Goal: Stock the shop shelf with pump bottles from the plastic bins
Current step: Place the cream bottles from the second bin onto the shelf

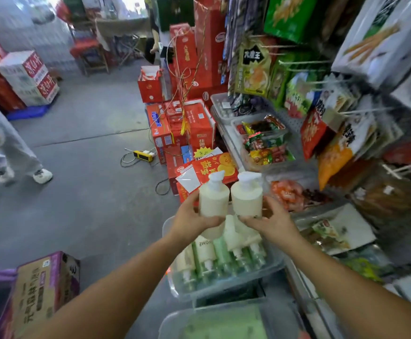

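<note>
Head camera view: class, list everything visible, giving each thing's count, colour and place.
held pump bottles: two, cream-white, one in each hand above the near bin
near bin: one, clear plastic, below the hands
binned bottles: several, white and pale green, lying in the near bin
second bin: one, clear, bottom edge
red cartons: many, stacked on the floor ahead
snack packets: many, mixed colours, hanging at right
power strip: one, yellow, on the floor
purple carton: one, purple and tan, lower left
another person: one, grey trousers, white shoes, left edge
left hand: grips one bottle
right hand: grips one bottle
</note>
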`<state>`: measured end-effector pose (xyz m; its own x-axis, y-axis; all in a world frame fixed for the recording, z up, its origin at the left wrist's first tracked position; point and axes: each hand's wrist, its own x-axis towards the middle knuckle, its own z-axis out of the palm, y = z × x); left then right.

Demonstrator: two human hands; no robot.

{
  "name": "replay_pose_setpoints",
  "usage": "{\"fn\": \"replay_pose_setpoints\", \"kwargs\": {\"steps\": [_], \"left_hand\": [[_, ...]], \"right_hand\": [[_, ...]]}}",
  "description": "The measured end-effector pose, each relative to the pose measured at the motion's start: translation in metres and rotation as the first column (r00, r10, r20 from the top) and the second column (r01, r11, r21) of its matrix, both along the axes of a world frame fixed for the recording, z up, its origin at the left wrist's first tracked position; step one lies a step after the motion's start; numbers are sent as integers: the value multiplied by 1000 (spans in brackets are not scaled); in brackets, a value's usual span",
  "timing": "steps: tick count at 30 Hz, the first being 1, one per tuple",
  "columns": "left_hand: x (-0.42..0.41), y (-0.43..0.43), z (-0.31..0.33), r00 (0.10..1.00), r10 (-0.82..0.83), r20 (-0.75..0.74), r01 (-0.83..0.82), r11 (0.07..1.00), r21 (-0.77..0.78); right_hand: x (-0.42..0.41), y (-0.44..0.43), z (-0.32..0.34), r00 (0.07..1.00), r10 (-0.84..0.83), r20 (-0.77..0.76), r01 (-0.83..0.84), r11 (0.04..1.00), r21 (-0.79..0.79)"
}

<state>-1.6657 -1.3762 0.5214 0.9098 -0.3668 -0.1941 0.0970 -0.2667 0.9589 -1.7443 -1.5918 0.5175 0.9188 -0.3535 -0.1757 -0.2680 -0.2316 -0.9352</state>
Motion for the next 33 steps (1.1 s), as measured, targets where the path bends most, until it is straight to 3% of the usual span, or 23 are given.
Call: {"fn": "replay_pose_setpoints", "kwargs": {"steps": [10,21,33], "left_hand": [[-34,-24,119,999,-15,52,22,990,-139],[-59,-34,233,968,-214,129,240,939,-246],[-143,-82,300,853,-509,110,507,762,-403]], "right_hand": [[-37,-20,125,980,-97,174,87,994,66],[-110,-23,248,918,-256,302,256,966,42],[-249,-14,315,813,-466,349,469,879,80]]}}
